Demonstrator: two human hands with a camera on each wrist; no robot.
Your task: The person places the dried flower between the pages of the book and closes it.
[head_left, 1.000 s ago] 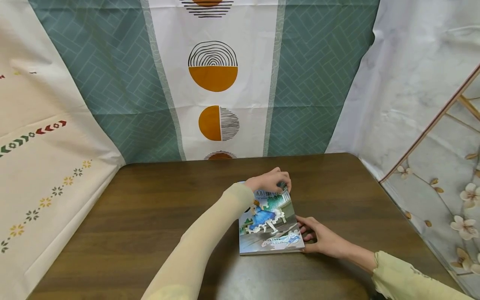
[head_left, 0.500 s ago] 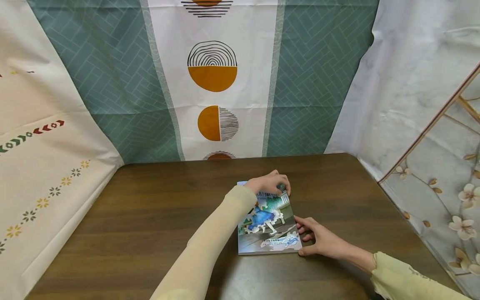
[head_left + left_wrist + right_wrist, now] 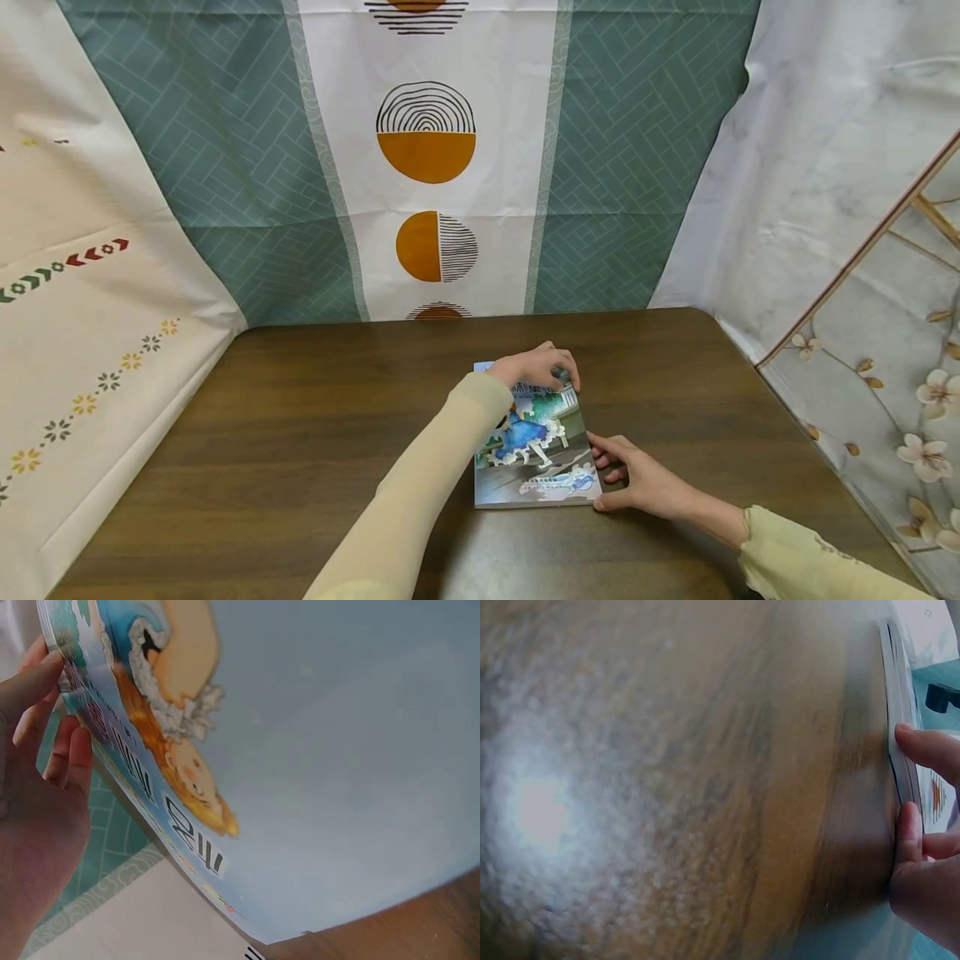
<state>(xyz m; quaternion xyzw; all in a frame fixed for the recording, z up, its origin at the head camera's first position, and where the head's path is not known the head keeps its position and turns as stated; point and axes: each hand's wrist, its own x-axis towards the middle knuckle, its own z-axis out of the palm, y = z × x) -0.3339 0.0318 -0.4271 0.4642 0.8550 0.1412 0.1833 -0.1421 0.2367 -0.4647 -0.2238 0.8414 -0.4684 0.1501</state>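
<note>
A paperback book [image 3: 536,479] with a girl in a blue dress on its cover lies on the wooden table. My left hand [image 3: 536,367] reaches across the top of the cover and pinches the far right corner. In the left wrist view, the thumb and fingers of that hand [image 3: 45,765] meet at the cover's edge [image 3: 322,750]. Along the book's right side rests my right hand [image 3: 648,483], thumb near the front right corner, fingertips against the side. The right wrist view shows those fingers [image 3: 926,750] touching the page edges [image 3: 892,682]. My left hand and sleeve hide part of the cover.
The brown wooden table [image 3: 300,433] spreads around the book. A green and white patterned cloth [image 3: 480,167] hangs behind it. Embroidered cream cloth [image 3: 97,375] borders the left, flowered white cloth [image 3: 885,358] the right.
The book has slid very slightly left, and both hands have stayed in contact with it. My right thumb has shifted left a little with the corner. My left forearm has swung slightly right.
</note>
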